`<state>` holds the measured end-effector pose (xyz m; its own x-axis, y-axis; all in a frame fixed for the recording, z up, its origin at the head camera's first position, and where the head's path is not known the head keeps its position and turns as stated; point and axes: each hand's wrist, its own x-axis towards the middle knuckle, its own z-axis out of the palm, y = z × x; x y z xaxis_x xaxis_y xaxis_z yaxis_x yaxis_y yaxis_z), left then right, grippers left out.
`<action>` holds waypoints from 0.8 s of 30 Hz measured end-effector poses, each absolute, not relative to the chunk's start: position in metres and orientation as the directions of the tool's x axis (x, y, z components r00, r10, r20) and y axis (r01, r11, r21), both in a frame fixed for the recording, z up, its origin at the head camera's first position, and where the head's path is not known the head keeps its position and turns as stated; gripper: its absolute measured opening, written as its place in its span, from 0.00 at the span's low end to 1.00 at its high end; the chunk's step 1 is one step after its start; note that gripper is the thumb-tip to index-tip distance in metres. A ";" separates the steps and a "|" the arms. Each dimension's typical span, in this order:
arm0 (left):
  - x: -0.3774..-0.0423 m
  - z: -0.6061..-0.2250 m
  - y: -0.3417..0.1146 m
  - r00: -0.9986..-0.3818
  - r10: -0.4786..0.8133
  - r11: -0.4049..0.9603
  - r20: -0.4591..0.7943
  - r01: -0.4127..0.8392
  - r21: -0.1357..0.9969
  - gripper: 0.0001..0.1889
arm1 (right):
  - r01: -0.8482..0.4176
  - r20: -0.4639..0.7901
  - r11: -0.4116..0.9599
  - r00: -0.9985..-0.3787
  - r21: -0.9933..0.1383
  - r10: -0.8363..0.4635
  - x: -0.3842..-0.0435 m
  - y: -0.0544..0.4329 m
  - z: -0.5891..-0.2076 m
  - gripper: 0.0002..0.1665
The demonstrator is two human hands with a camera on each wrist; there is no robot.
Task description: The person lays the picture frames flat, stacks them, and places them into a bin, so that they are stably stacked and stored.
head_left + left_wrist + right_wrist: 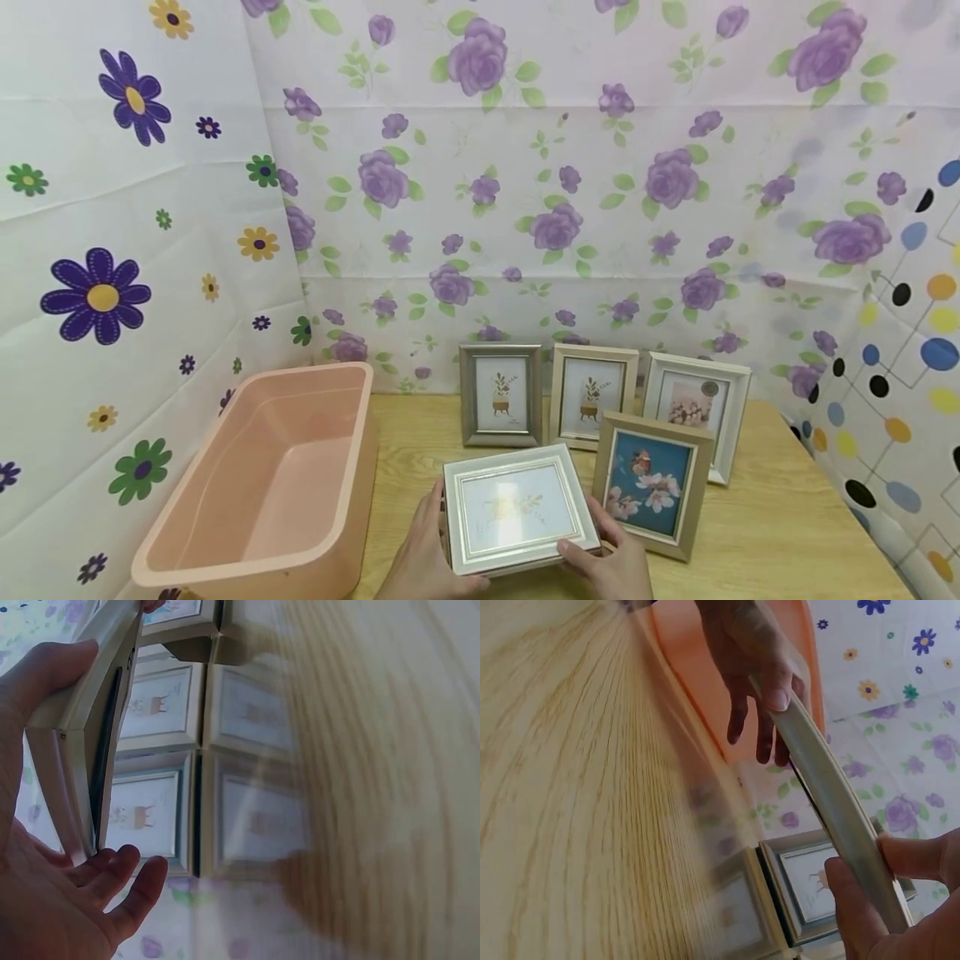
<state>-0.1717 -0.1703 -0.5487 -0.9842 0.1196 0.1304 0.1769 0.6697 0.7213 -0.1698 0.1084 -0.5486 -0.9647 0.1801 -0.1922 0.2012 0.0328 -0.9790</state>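
Both hands hold a white picture frame (pixel 517 510) with silver inner trim, raised above the wooden table and tilted face up. My left hand (pixel 429 546) grips its left end, thumb on the near front corner and fingers beneath, as the left wrist view shows. At the other end my right hand (pixel 611 554) pinches it, thumb on the front border and fingers behind. Glare covers part of its pale plant picture. Just right of the right hand stands a beige frame (pixel 703 500) with a blue blossom picture.
Behind stand a grey-brown frame (pixel 467 400), a cream frame (pixel 557 396) and a white frame (pixel 738 400) with a pink flower picture. A pink plastic basin (pixel 352 475) is at the left on the wooden table (pixel 780 517). Patterned cloths (pixel 525 150) hang around the table.
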 end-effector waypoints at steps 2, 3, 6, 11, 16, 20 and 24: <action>-0.175 -0.551 -0.173 -0.984 0.142 0.654 0.103 0.172 0.737 0.82 | 0.183 -0.161 0.134 -0.974 -0.974 0.159 -0.171 0.111 -0.551 0.57; -0.176 -0.552 -0.175 -0.984 0.154 0.651 0.093 0.172 0.739 0.81 | 0.178 -0.155 0.168 -0.978 -0.970 0.142 -0.171 0.112 -0.552 0.57; -0.182 -0.554 -0.180 -0.979 0.188 0.647 0.083 0.187 0.740 0.78 | 0.166 -0.147 0.248 -0.985 -0.954 0.095 -0.173 0.115 -0.554 0.60; -0.189 -0.557 -0.183 -0.974 0.211 0.648 0.083 0.203 0.734 0.76 | 0.133 -0.126 0.348 -0.991 -0.928 0.044 -0.177 0.117 -0.559 0.61; -0.193 -0.562 -0.186 -0.972 0.226 0.644 0.066 0.199 0.739 0.76 | 0.081 -0.087 0.495 -0.996 -0.865 0.011 -0.180 0.115 -0.566 0.57; -0.198 -0.566 -0.187 -0.968 0.245 0.641 0.056 0.206 0.739 0.76 | 0.068 -0.073 0.571 -0.997 -0.818 0.014 -0.182 0.113 -0.570 0.55; -0.201 -0.569 -0.187 -0.967 0.249 0.647 0.062 0.214 0.732 0.76 | 0.065 -0.065 0.601 -0.998 -0.797 0.021 -0.183 0.111 -0.571 0.55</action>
<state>-0.2012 -0.1865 -0.5687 -0.9665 0.2488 0.0624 0.2138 0.6467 0.7322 -0.1830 0.1109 -0.5712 -0.9977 0.0211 -0.0651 0.0647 0.6011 -0.7965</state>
